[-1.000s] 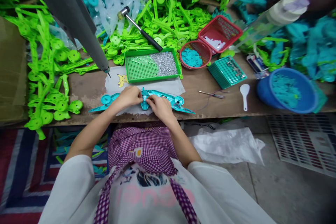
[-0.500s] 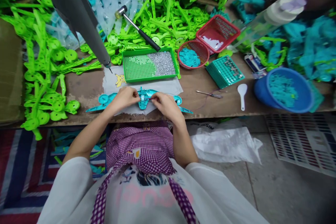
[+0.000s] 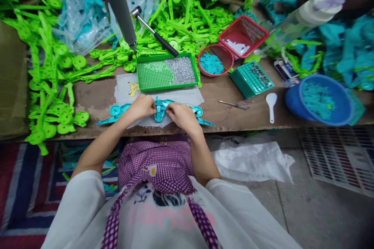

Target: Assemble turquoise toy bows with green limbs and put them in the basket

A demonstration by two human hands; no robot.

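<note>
A long teal plastic part (image 3: 159,115) with winglike arms and round discs lies across a grey cloth (image 3: 187,94), just in front of my body. My left hand (image 3: 143,107) is closed in a pinch at the left of its central block. From the other side, my right hand (image 3: 181,116) has its fingers bent together against the block's right edge. Whatever the fingertips grip is too small or hidden to name. Above and to the left hangs a grey powered screwdriver (image 3: 127,27), its thin bit pointing down, touched by neither hand.
Behind the cloth sits a green tray (image 3: 152,74) of small screws, with a hammer (image 3: 160,39) beyond it. Rightward are red baskets (image 3: 216,60), teal stacked trays (image 3: 251,79), a screwdriver (image 3: 233,104), a white spoon (image 3: 271,105) and a blue bowl (image 3: 292,101). Green parts (image 3: 55,105) pile leftward.
The hanging powered screwdriver has swung right and away from me. My right fingers have shifted slightly at the central block, and the thin dark thing by their tips no longer shows.
</note>
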